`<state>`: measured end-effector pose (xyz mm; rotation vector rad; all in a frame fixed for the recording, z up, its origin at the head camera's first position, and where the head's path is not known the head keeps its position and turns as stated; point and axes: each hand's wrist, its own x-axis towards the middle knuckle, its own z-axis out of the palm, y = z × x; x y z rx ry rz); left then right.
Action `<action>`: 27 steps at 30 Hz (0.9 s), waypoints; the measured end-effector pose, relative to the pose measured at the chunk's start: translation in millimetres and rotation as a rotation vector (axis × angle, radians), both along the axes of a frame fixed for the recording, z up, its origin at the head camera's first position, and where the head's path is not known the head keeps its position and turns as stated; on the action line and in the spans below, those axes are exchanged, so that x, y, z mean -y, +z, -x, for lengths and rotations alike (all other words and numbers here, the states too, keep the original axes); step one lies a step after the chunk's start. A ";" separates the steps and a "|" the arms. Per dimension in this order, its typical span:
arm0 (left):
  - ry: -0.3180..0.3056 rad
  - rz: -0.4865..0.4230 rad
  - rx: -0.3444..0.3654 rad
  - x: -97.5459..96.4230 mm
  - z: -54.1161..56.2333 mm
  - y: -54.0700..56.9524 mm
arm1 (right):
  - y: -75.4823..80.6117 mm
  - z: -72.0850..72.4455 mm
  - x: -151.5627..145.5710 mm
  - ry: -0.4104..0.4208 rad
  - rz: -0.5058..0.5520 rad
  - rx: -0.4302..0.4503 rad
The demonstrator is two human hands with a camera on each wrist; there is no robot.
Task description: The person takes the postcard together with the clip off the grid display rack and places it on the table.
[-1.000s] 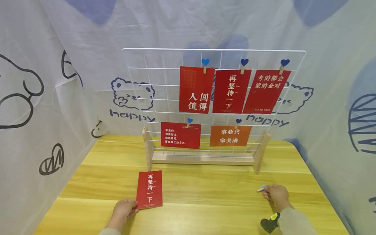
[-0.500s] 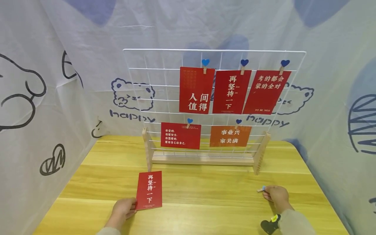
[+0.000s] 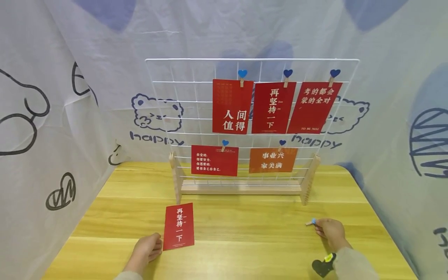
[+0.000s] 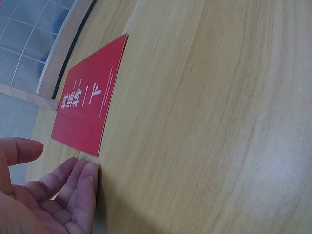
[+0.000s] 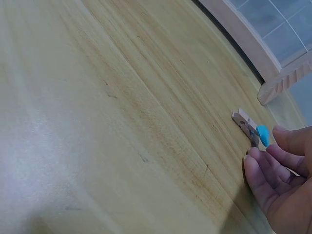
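Note:
A red card (image 3: 179,229) with white characters lies on the table at the front left. Beside its lower left edge rests my left hand (image 3: 146,249). In the left wrist view the thumb stands apart from the loosely bent fingers, whose tips are right at the corner of the red card (image 4: 87,109), and nothing is between them. Over on the right, my right hand (image 3: 331,231) pinches a small wooden clothespin (image 5: 243,121) with a light blue heart (image 5: 263,135) on it. The clothespin points left, close over the table.
A white wire grid rack (image 3: 182,59) on wooden feet stands at the back of the table (image 3: 245,252). Several cards hang from it by heart clothespins, three in the top row, including a red card (image 3: 274,108), and two below, including an orange card (image 3: 273,160). Patterned cloth (image 3: 105,116) surrounds the table.
My left hand has let go of the red card's lower left corner and drawn slightly left. The right hand keeps its hold on the clothespin. The head view has shifted a little.

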<state>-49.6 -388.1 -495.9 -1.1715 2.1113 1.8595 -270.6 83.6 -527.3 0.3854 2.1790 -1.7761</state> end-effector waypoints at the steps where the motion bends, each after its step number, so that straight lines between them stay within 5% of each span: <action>1: -0.002 -0.005 -0.002 0.3 -0.2 0.1 | 0.0 -0.1 -0.3 -0.002 0.002 0.001; 9: 0.036 -0.053 -0.007 2.1 -4.4 -1.7 | 0.9 -1.2 -4.7 0.033 -0.043 0.011; 17: -0.009 -0.072 -0.015 4.9 -6.7 0.4 | 7.9 -5.2 -11.2 0.111 -0.130 -0.006; 24: -0.030 -0.073 -0.139 4.0 -2.9 2.7 | 23.4 -7.6 -11.3 0.178 -0.239 -0.103; 27: -0.021 -0.084 -0.167 1.9 1.6 6.4 | 15.9 -0.9 -10.6 0.195 -0.238 -0.125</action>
